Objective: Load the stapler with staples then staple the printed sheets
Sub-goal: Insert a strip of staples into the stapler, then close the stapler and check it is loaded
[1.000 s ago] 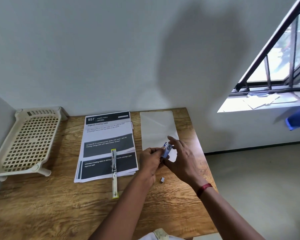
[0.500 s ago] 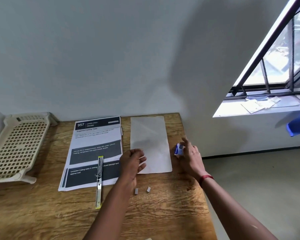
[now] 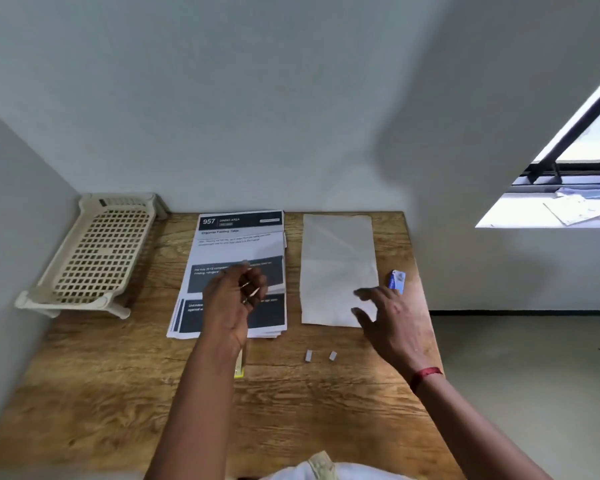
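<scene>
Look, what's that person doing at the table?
A person is getting a stapler ready. The left hand is over the stapler lying on the printed sheets; whether it grips it is unclear. The right hand, open, hovers over a blank paper. Two staple strips and a blue staple box lie on the table.

Two bare forearms, thin red band on wrist of right hand, white garment below

Stapler lies lengthwise over printed sheets; two staple strips lie nearby.
</scene>
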